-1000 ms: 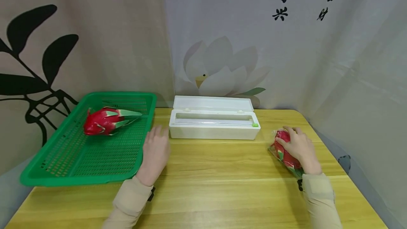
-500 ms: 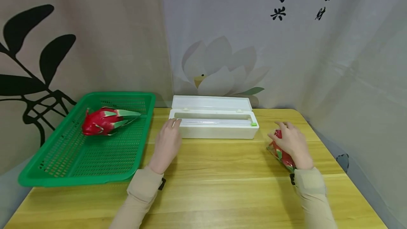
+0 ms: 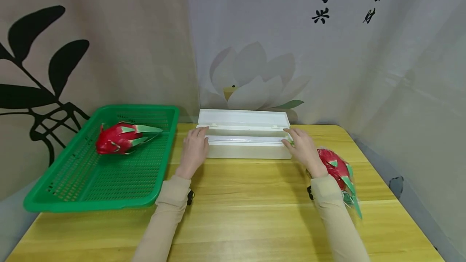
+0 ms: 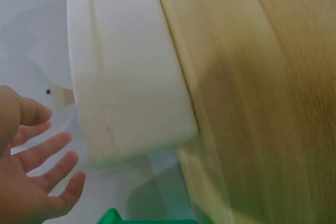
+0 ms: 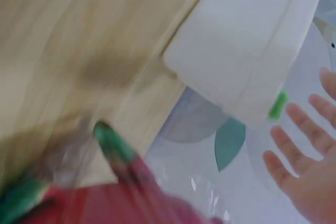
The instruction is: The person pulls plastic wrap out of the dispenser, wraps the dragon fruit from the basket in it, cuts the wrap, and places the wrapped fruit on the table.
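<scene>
1. Head view: the white box (image 3: 251, 151) sits at the back of the table (image 3: 251, 213), its lid (image 3: 244, 118) tipped back — a hand at each end.
2. Left hand (image 3: 194, 148): at the box's left end, fingers loosely bent and a little apart; whether they touch it, I cannot tell.
3. Right hand (image 3: 303, 148): fingers spread beside the green piece (image 5: 278, 105) on the box — contact unclear.
4. Wrapped dragon fruit (image 3: 336, 169): on the table, just beside the right wrist.
5. Other dragon fruit (image 3: 120, 138): inside the green basket (image 3: 105, 189), left.
</scene>
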